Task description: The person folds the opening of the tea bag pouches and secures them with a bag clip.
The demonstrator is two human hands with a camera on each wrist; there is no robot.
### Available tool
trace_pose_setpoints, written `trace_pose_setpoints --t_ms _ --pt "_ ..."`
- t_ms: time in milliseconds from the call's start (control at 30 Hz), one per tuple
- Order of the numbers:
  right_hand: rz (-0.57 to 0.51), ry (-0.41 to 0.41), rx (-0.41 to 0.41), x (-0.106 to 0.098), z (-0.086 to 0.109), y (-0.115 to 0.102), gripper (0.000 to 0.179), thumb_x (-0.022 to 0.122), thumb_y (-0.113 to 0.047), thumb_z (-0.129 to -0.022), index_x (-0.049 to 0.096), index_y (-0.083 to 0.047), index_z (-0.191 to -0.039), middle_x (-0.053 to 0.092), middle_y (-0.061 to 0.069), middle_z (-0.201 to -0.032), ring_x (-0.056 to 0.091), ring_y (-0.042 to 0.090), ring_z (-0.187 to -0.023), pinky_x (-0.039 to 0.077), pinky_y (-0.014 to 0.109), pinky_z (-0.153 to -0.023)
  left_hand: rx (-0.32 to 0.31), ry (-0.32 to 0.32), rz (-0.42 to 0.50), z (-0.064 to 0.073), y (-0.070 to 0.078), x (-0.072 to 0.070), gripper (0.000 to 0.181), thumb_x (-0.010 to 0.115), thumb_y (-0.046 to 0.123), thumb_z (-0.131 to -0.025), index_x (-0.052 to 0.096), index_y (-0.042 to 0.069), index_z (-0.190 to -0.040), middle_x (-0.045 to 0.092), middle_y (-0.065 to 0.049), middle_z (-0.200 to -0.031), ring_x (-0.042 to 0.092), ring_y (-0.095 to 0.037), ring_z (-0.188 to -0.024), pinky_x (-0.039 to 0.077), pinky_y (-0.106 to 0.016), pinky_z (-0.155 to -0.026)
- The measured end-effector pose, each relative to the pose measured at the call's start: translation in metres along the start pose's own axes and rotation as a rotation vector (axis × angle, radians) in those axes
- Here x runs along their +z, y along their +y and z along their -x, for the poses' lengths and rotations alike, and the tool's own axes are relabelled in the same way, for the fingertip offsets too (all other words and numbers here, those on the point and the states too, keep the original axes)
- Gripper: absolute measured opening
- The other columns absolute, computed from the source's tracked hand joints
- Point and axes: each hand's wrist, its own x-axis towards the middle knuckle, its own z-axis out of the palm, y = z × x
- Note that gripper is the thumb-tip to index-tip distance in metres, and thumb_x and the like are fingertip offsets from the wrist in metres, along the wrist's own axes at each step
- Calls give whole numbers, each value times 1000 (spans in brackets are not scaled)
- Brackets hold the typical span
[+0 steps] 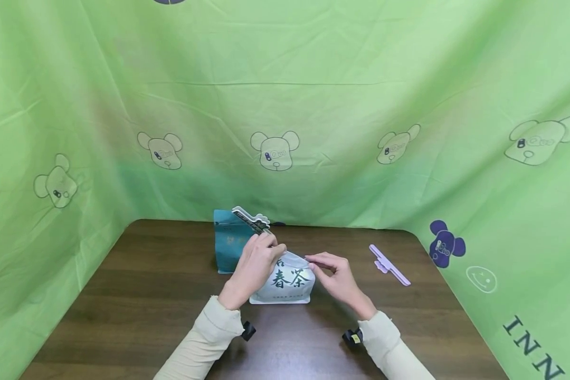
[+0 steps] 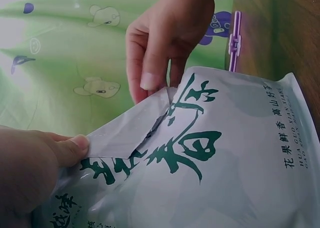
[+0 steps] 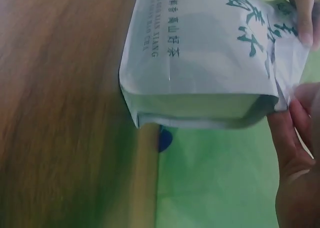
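Note:
A white tea bag (image 1: 285,287) with large green characters stands on the table between both hands. Its top is folded over, and the pale fold (image 2: 131,133) shows in the left wrist view. My left hand (image 1: 258,261) pinches the fold near its left end, thumb (image 2: 75,149) on top. At the other end of the fold, my right hand (image 1: 336,275) pinches the corner; the right wrist view shows its fingers (image 3: 286,133) around that corner. Just behind the left hand is a teal bag (image 1: 228,243), with a white-edged, dark-patterned strip (image 1: 252,219) slanting across its top.
A lilac bag clip (image 1: 389,265) lies on the right side of the brown wooden table (image 1: 138,295). Green cloth (image 1: 275,95) printed with bear heads hangs behind the table and along both sides.

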Motion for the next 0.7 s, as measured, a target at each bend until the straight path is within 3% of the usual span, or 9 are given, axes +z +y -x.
trace_pose_setpoints --t_ms 100,200,300,433,500,633,700 --pt "44 66 88 -15 5 14 20 67 15 -89 73 11 -107 74 23 -98 72 11 -91 56 18 -81 -3 -4 6 1 0 0 5 74 16 -94 77 16 -90 51 2 -75 46 -15 -70 30 -26 -64" --pt "198 93 207 -39 7 31 19 66 12 -90 73 10 -108 75 23 -100 75 22 -90 57 22 -80 -6 -7 9 1 0 -1 4 74 15 -93 78 15 -90 51 2 -74 44 -15 -70 29 -25 -64" --pt "417 22 331 -71 8 46 24 64 9 -91 71 10 -114 73 25 -107 73 37 -98 58 36 -86 -7 1 3 0 1 1 5 75 15 -93 77 15 -89 50 2 -74 44 -14 -69 28 -25 -64" --pt "702 -117 453 -107 9 62 34 67 2 -88 65 16 -119 67 35 -113 63 51 -108 49 58 -96 -3 0 -14 -1 -1 1 6 74 16 -94 77 16 -89 49 3 -73 43 -14 -69 29 -25 -64" --pt "815 -176 516 -121 10 66 31 69 -3 -86 65 18 -108 65 37 -105 61 55 -103 46 62 -93 -4 -3 -18 -1 -2 1 6 73 16 -95 77 17 -90 48 3 -73 43 -14 -69 29 -25 -64" --pt "911 -260 697 -136 14 68 21 67 -8 -83 61 11 -85 57 34 -90 53 54 -86 43 62 -81 -3 4 -12 -1 -3 1 5 74 15 -94 78 17 -91 49 3 -73 43 -14 -69 30 -25 -63" --pt "922 -285 778 -140 16 68 20 63 -9 -84 58 10 -82 55 33 -88 52 52 -83 43 61 -79 -5 5 -6 -1 -3 1 4 75 14 -93 78 16 -91 49 3 -73 43 -14 -69 31 -25 -64"
